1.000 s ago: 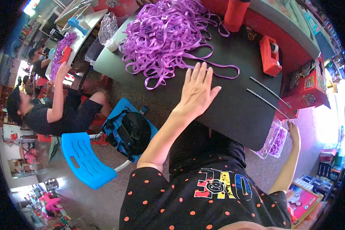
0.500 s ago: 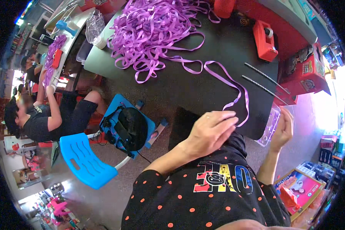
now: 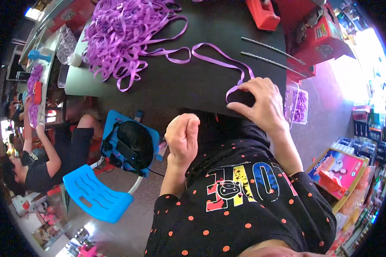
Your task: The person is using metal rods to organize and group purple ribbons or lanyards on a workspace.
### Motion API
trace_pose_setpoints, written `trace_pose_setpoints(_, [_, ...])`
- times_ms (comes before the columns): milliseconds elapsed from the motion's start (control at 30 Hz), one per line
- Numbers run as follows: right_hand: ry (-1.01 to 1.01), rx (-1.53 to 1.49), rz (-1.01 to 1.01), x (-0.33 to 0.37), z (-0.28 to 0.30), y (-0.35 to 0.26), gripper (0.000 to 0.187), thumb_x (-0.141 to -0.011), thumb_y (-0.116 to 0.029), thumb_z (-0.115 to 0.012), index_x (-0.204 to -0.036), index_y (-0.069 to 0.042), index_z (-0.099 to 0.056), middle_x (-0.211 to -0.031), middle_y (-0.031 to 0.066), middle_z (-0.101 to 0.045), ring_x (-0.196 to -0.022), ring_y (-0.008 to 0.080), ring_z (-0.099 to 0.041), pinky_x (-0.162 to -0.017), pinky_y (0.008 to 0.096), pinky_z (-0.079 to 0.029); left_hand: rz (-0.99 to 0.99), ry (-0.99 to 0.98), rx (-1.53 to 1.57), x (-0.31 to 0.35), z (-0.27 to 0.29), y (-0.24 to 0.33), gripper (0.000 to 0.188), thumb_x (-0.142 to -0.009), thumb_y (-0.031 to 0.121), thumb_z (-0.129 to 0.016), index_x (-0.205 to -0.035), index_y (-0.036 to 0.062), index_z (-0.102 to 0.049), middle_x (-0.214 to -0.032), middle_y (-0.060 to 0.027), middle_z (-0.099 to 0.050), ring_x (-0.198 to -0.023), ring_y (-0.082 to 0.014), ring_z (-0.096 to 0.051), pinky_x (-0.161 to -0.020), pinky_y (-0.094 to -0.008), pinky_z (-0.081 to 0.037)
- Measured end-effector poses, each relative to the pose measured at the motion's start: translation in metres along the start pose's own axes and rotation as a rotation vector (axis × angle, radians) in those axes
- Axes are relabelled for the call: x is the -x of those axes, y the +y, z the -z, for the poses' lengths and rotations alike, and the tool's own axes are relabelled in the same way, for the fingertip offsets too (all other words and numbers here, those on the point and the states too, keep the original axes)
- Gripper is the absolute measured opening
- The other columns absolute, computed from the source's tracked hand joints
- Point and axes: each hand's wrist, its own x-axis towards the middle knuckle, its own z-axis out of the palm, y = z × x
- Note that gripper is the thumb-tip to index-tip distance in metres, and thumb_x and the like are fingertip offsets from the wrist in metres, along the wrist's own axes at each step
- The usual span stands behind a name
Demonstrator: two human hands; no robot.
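Observation:
A tangled heap of purple ribbon lanyards [image 3: 120,34] covers the far left of the dark table [image 3: 210,25]. From it a single lanyard strand [image 3: 221,51] stretches right to the near table edge. My right hand [image 3: 266,105] is over the end of that strand, thumb and fingers spread apart in a curve around the loop. The fingertips are at the ribbon, but whether they touch it I cannot tell. My left hand [image 3: 182,136] is closed in a fist in front of the table edge, in front of my body. Whatever it may hold is hidden.
Two thin metal rods [image 3: 268,64] jut past the table's right edge, near a red tape dispenser [image 3: 263,15] and red boxes [image 3: 317,38]. A clear bin [image 3: 299,107] with purple lanyards stands right below. A blue chair [image 3: 98,192] holds a black bag; another person sits left.
My left hand has left the strand's end and moved left, closing into a fist. My right hand has come in from the right over the strand, fingers spread. The view has shifted.

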Motion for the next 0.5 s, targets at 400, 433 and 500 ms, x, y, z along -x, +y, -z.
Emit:
trace_pose_setpoints(400, [0.115, -0.119, 0.165, 0.028, 0.001, 0.014, 0.014, -0.074, -0.012, -0.073, -0.085, -0.009, -0.064, -0.099, 0.0017, -0.066, -0.094, 0.0221, -0.06, -0.089, 0.0358, -0.041, -0.537, -0.488, -0.339, -0.076, -0.06, 0.003, 0.047, -0.081, -0.003, -0.057, -0.126, 0.0086, -0.056, -0.126, -0.008, -0.056, -0.126, -0.031, -0.045, -0.109, -0.0463, -0.031])
trace_pose_setpoints(433, [0.099, -0.332, 0.146, 0.034, 0.005, 0.021, 0.013, -0.075, -0.008, -0.071, -0.086, -0.008, -0.064, -0.101, 0.0038, -0.067, -0.092, 0.0211, -0.062, -0.087, 0.0351, -0.043, -0.493, -0.572, -0.249, -0.078, -0.065, 0.002, 0.046, -0.081, 0.0, -0.059, -0.126, 0.009, -0.057, -0.124, -0.0083, -0.057, -0.126, -0.0308, -0.045, -0.109, -0.047, -0.03])
trace_pose_setpoints(500, [0.045, -0.863, -0.022, 0.05, 0.016, 0.032, 0.011, -0.077, 0.002, -0.064, -0.086, -0.003, -0.063, -0.108, 0.0131, -0.067, -0.091, 0.0189, -0.065, -0.081, 0.0322, -0.05, -0.432, -0.696, -0.133, -0.081, -0.07, 0.004, 0.041, -0.083, 0.007, -0.062, -0.124, 0.0099, -0.058, -0.116, -0.0088, -0.061, -0.124, -0.0273, -0.049, -0.108, -0.0449, -0.033])
